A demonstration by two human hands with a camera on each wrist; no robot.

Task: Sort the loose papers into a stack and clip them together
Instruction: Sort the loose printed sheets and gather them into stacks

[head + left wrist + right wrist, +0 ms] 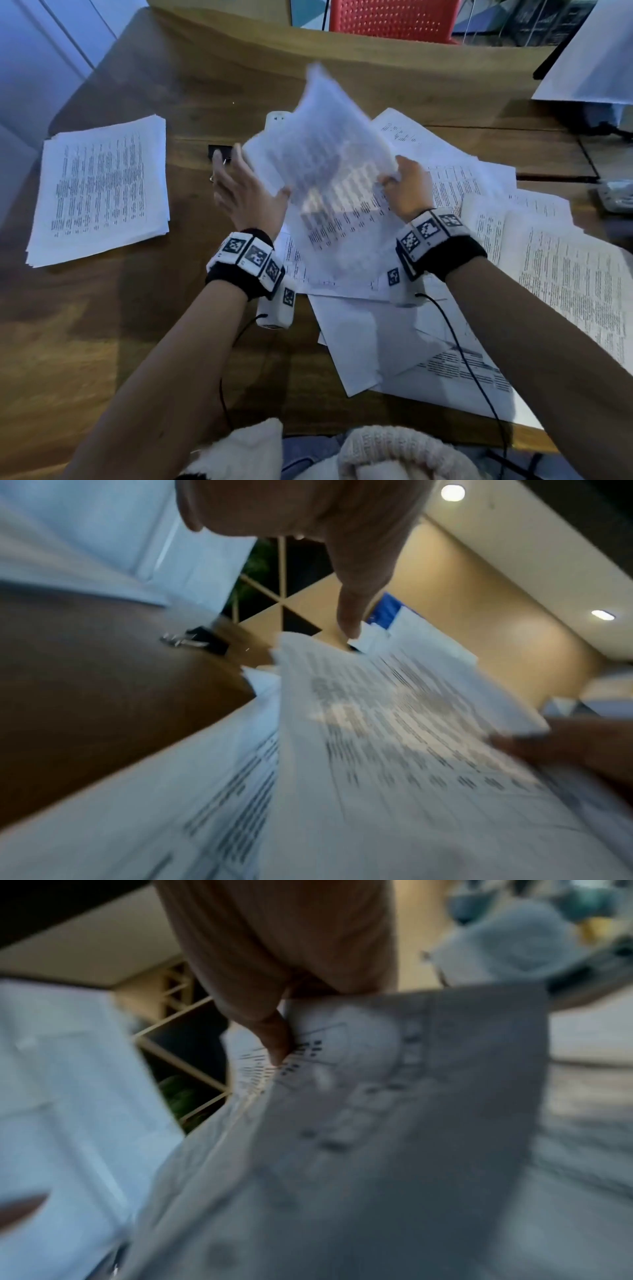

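Note:
A blurred bundle of printed sheets (322,147) is held tilted above the wooden table (102,325). My right hand (394,174) pinches its right edge, the thumb (277,1042) pressing on the print. My left hand (253,174) lies with straight fingers (349,615) against the bundle's left edge. A squared stack of papers (99,192) rests at the left. Loose papers (548,260) are strewn under and to the right of my hands. A black binder clip (221,152) lies on the table just beyond my left hand and shows in the left wrist view as the clip (202,642).
A white oblong device (274,120) sits behind the held sheets. A red chair (390,17) stands past the far edge. At the right are a raised white sheet (589,61) and a grey device (613,195) with cables. Bare wood lies in front of the left stack.

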